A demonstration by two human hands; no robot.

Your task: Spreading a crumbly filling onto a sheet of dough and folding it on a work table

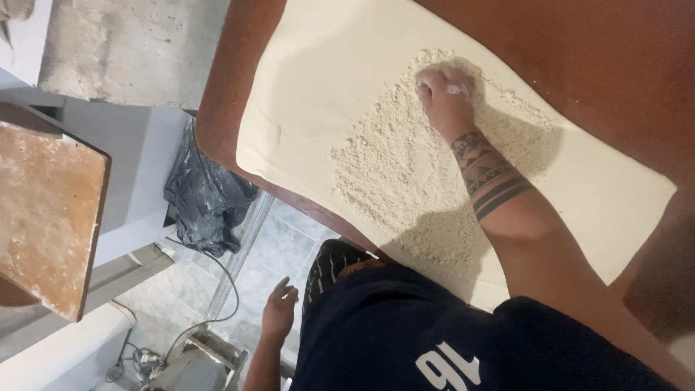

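The right hand [445,98] lies knuckles up, fingers curled loosely down into a spread of pale, dry crumbly filling [405,174], which covers the middle of a large cream-coloured rolled sheet of dough [311,80] on the reddish-brown worktop [615,51]; whether it holds a pinch of crumbs I cannot tell. The left hand [279,308] hangs off to the side below the worktop edge, fingers slack and half open, holding nothing, above the grey tiled floor [279,250]. The likeliest trouble is uneven cover: the crumbs lie thick near the hand and thin toward the near edge, so a heavy sweep could pile them up or push some over the dough's rim onto the worktop. Pressing hard with the fingertips might also dent or tear the soft sheet. The dark shirt [405,333] leans close and could brush crumbs off.
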